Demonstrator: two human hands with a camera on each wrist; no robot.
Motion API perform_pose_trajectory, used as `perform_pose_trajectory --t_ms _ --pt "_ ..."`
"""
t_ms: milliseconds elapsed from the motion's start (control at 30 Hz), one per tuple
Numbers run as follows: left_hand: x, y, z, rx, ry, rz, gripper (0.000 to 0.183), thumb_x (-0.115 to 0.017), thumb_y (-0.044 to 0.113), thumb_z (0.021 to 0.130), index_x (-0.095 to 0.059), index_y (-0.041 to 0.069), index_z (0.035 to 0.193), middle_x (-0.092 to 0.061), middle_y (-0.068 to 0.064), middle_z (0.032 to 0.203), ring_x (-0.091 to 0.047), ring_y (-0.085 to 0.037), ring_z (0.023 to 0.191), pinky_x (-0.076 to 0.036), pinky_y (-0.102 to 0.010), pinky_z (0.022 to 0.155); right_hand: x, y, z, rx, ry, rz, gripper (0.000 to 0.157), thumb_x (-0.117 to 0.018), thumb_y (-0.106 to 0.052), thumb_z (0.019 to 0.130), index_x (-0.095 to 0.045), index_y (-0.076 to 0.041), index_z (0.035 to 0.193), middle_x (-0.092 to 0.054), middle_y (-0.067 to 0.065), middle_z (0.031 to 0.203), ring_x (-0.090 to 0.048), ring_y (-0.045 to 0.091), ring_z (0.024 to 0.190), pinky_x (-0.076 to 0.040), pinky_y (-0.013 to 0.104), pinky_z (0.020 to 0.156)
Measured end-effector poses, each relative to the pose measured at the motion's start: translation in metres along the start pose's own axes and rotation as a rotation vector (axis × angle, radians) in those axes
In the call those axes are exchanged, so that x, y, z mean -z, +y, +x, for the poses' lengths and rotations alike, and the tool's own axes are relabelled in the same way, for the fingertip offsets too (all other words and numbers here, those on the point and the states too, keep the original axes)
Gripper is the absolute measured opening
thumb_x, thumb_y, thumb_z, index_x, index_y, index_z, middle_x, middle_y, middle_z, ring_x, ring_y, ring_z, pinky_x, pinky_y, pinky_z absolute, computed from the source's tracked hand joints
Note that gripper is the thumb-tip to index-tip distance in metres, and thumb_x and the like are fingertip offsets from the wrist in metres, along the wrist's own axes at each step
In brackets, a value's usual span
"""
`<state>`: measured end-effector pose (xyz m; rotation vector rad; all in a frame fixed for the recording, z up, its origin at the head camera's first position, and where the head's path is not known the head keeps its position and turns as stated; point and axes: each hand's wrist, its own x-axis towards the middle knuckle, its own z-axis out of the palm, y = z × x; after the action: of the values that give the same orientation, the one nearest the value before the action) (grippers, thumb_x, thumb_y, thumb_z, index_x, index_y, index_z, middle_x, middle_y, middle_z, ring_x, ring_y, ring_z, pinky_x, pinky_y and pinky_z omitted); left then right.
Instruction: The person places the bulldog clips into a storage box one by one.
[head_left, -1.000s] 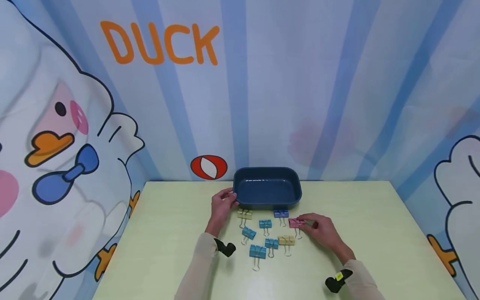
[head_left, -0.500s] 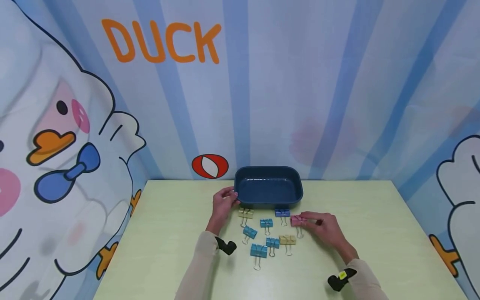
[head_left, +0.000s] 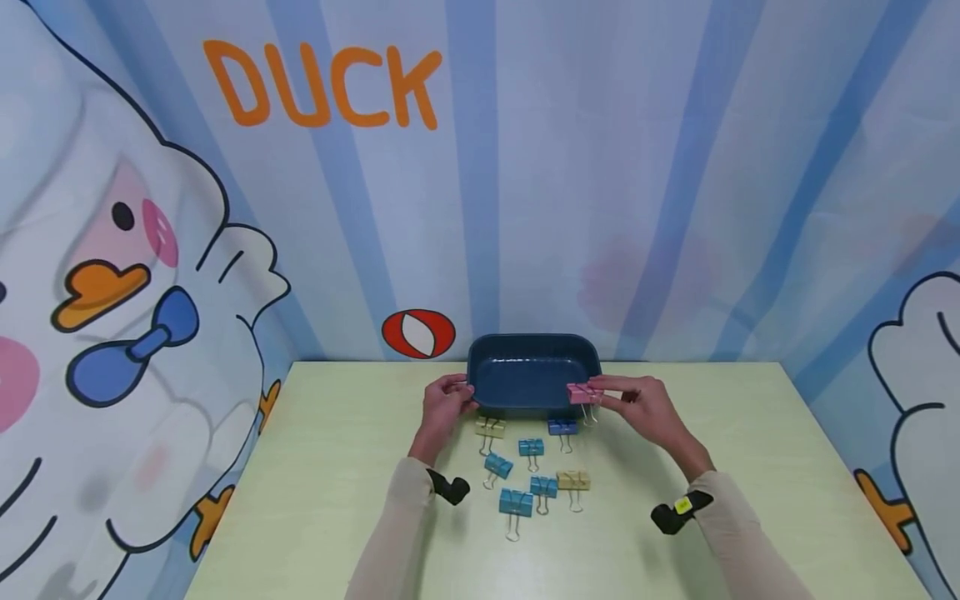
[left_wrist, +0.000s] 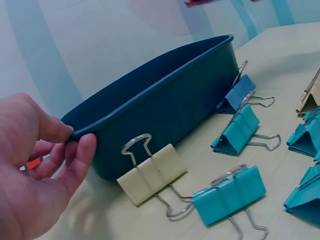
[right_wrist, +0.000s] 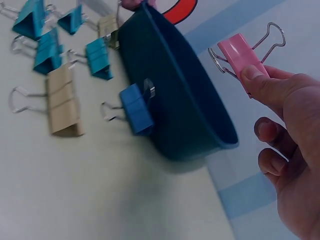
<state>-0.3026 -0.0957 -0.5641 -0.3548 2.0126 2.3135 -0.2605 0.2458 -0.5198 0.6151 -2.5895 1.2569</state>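
A pink binder clip (right_wrist: 243, 56) is pinched between the thumb and fingers of my right hand (head_left: 647, 407), held up at the right front corner of the dark blue tray (left_wrist: 150, 135). My left hand (head_left: 445, 408) grips the tray's rim at its left front corner, thumb and fingers on either side of the edge. Along the tray's front lie a cream binder clip (left_wrist: 152, 174) near my left hand and a dark blue binder clip (right_wrist: 136, 109) towards the right.
Several teal binder clips (head_left: 516, 502) and a second cream binder clip (head_left: 573, 481) lie on the pale yellow table (head_left: 360, 467) in front of the tray. A printed curtain (head_left: 540, 167) hangs behind the table's back edge.
My right hand has lifted the pink binder clip off the table and carried it up and forward to the tray's right front corner. The left hand stays on the rim.
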Motion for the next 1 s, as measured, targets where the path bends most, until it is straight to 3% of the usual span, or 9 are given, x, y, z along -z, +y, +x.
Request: perform_pose_trajectory --t_ms 133,367,533,833,1000 --pt "0.003 0.005 0.001 0.020 -0.028 0.037 0.030 -0.065 -0.003 0.098 -0.061 -0.008 0.128 -0.065 -0.015 0.100 -0.068 -0.016 0.074 -0.063 -0.032 0.077 0.007 -0.011 0.025 0.001 -0.015 -0.008 0.028 -0.078 -0.009 0.093 -0.078 -0.007 0.121 -0.074 0.017 0.120 -0.047 0.014 0.055 -0.040 0.026 0.049" --pt "0.007 0.010 0.005 0.060 -0.054 0.089 0.029 -0.066 -0.003 0.098 -0.061 -0.005 0.126 -0.066 -0.014 0.101 -0.069 -0.019 0.077 -0.063 -0.032 0.078 0.017 -0.028 0.065 -0.002 -0.051 -0.001 0.027 -0.076 -0.011 0.095 -0.078 -0.009 0.122 -0.071 0.017 0.126 -0.039 0.013 0.048 -0.034 0.028 0.048" --pt "0.007 0.015 0.007 0.050 -0.056 0.158 0.030 -0.067 -0.003 0.097 -0.062 -0.006 0.126 -0.067 -0.015 0.102 -0.069 -0.020 0.077 -0.063 -0.032 0.077 0.018 -0.037 0.084 0.002 -0.047 -0.037 0.027 -0.077 -0.016 0.095 -0.079 -0.009 0.121 -0.074 0.015 0.121 -0.046 0.014 0.052 -0.040 0.028 0.051" --pt "0.004 0.027 0.011 0.041 -0.093 0.269 0.034 -0.068 -0.007 0.093 -0.062 -0.007 0.127 -0.069 -0.019 0.108 -0.068 -0.017 0.073 -0.064 -0.037 0.078 -0.001 -0.043 0.096 0.014 -0.050 -0.018 0.025 -0.077 -0.014 0.094 -0.079 -0.007 0.118 -0.075 0.014 0.116 -0.068 0.026 0.087 -0.048 0.027 0.059" --pt "0.003 0.030 0.012 0.050 -0.103 0.297 0.037 -0.067 -0.008 0.093 -0.061 -0.007 0.128 -0.068 -0.021 0.111 -0.068 -0.017 0.073 -0.064 -0.038 0.079 -0.010 -0.040 0.094 -0.047 -0.057 0.006 0.025 -0.077 -0.014 0.095 -0.079 -0.008 0.120 -0.074 0.014 0.120 -0.062 0.026 0.073 -0.041 0.028 0.055"
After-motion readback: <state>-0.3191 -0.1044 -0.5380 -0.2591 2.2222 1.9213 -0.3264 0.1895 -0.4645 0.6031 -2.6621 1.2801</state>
